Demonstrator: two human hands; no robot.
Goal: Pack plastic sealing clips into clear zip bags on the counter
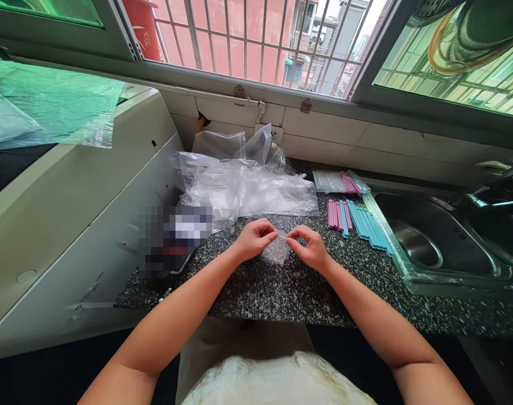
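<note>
Head view: left hand (pixel 254 239) and right hand (pixel 307 247) each pinch top edge of small clear bag (pixel 277 252), stretching mouth taut over speckled counter (pixel 282 292). Pile of clear bags (pixel 248 188) behind; pink and blue clips (pixel 360 219) beside sink (pixel 433 242), within reach.

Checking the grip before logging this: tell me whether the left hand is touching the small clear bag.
Touching. The head view shows the left hand and right hand both pinching the top edge of the small clear bag above the countertop.
</note>
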